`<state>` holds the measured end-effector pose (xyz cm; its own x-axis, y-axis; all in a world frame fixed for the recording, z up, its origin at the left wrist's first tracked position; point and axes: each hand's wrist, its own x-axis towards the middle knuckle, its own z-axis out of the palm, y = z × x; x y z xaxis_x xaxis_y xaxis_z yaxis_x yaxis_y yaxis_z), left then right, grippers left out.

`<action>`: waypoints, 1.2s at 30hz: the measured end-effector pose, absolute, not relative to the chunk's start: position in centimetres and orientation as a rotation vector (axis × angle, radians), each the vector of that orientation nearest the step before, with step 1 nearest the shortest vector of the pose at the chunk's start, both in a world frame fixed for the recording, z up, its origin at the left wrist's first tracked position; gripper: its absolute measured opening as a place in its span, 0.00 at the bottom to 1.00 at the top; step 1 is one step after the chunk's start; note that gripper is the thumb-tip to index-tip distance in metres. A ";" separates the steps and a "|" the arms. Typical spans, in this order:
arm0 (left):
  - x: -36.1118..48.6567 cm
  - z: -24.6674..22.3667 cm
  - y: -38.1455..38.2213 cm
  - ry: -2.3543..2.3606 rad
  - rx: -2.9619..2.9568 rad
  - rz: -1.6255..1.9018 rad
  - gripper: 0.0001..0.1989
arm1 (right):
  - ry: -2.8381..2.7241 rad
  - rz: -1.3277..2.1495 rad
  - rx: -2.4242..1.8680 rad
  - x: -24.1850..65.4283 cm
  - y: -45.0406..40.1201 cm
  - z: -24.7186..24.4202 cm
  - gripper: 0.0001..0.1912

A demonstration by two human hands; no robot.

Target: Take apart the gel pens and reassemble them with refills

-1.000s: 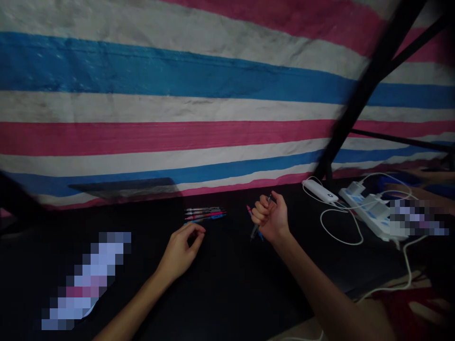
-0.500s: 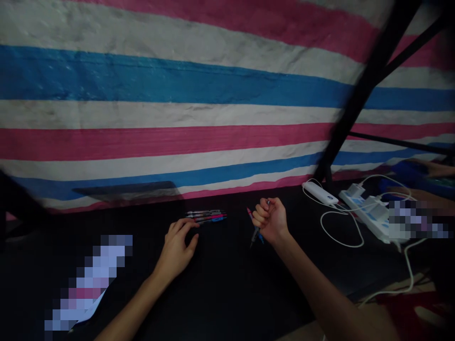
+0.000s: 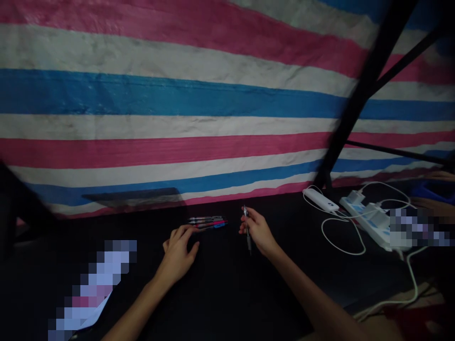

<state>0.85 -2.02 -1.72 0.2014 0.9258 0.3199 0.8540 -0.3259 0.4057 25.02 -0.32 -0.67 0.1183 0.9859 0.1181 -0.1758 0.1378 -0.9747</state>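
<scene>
Several pens (image 3: 209, 221) lie side by side on the black table (image 3: 220, 293), among them a red one and one with a blue part. My left hand (image 3: 179, 251) rests at their left end, thumb spread from the fingers, fingertips touching the nearest pens. To the right, my right hand (image 3: 258, 231) is closed round a grey, clear-looking pen (image 3: 248, 234). That pen is held nearly upright in the picture. Whether other pens are also in that hand cannot be made out.
At right are a white power strip (image 3: 373, 220) with plugs, a white device (image 3: 320, 199) and looping cables. Another person's hand is by a blue object (image 3: 432, 189) at the far right. A blurred-out packet (image 3: 101, 279) lies left. Behind stand a striped sheet (image 3: 177, 151) and black frame bars.
My right hand has turned and moved slightly left and down, its fingers now round the grey pen. The red and blue pens seen beside it earlier no longer show. The view has shifted a little.
</scene>
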 end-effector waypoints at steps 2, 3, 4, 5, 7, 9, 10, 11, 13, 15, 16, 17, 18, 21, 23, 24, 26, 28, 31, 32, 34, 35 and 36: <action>0.9 -1.6 -2.0 1.729 2.321 0.744 0.13 | -1.249 0.925 -1.127 24.8 -0.2 -1.7 0.21; 0.9 -1.6 -2.1 1.726 2.320 0.727 0.12 | -1.355 0.818 -1.174 24.8 -0.2 -2.1 0.23; 0.9 -1.5 -2.1 1.726 2.318 0.715 0.12 | -1.463 0.715 -1.220 24.8 -0.2 -2.3 0.23; 1.0 -1.4 -2.2 1.727 2.315 0.710 0.11 | -1.565 0.624 -1.269 24.8 -0.3 -2.4 0.24; 1.1 -1.2 -2.3 1.721 2.314 0.713 0.11 | -1.728 0.490 -1.378 25.0 -0.5 -2.4 0.22; 1.1 -1.0 -2.3 1.703 2.312 0.716 0.10 | -1.808 0.376 -1.499 25.2 -0.7 -2.0 0.20; 1.1 -0.9 -2.3 1.695 2.309 0.710 0.10 | -1.822 0.324 -1.551 25.4 -0.7 -1.8 0.19; 1.1 -0.8 -2.3 1.690 2.305 0.701 0.09 | -1.824 0.278 -1.591 25.6 -0.8 -1.5 0.18; 1.1 -0.8 -2.3 1.680 2.300 0.691 0.09 | -1.824 0.214 -1.638 26.1 -0.7 -1.1 0.16; 1.1 -0.8 -2.2 1.674 2.298 0.692 0.08 | -1.829 0.178 -1.660 26.5 -0.5 -0.9 0.15; 1.0 -0.9 -2.2 1.675 2.298 0.693 0.08 | -1.831 0.158 -1.669 26.7 -0.4 -0.9 0.15; 1.0 -0.9 -2.1 1.679 2.299 0.693 0.08 | -1.832 0.136 -1.679 26.9 -0.3 -1.0 0.16; 1.0 -0.9 -2.1 1.681 2.299 0.691 0.08 | -1.833 0.114 -1.690 27.1 -0.1 -1.0 0.16; 0.9 -1.0 -2.1 1.674 2.309 0.685 0.09 | -1.824 0.047 -1.731 27.4 0.2 -1.3 0.18; 0.9 -1.0 -2.1 1.669 2.313 0.682 0.09 | -1.815 0.012 -1.763 27.4 0.2 -1.4 0.19; 0.9 -1.0 -2.1 1.671 2.312 0.682 0.09 | -1.815 0.004 -1.775 27.4 0.2 -1.4 0.20; 0.9 -0.9 -2.2 1.673 2.310 0.689 0.09 | -1.814 0.011 -1.792 27.4 0.1 -1.3 0.20; 0.9 -0.9 -2.2 1.672 2.308 0.694 0.08 | -1.811 0.024 -1.793 27.3 0.0 -1.3 0.20; 0.9 -1.0 -2.2 1.662 2.308 0.698 0.08 | -1.768 0.027 -1.810 27.4 0.0 -1.1 0.15; 0.9 -1.0 -2.1 1.657 2.310 0.701 0.08 | -1.749 0.028 -1.820 27.5 0.0 -1.1 0.14; 0.8 -1.1 -2.1 1.656 2.311 0.708 0.08 | -1.717 0.042 -1.841 27.8 0.1 -1.1 0.13; 0.8 -1.2 -2.1 1.657 2.312 0.711 0.08 | -1.708 0.055 -1.850 28.0 0.2 -1.1 0.13; 0.8 -1.2 -2.0 1.658 2.312 0.715 0.08 | -1.704 0.069 -1.860 28.2 0.2 -1.1 0.13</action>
<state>0.77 -2.05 -1.19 0.2504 0.9316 0.2634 0.8309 -0.3464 0.4354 28.18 0.24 -1.14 0.1713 0.9191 0.3549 0.8874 0.0126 -0.4609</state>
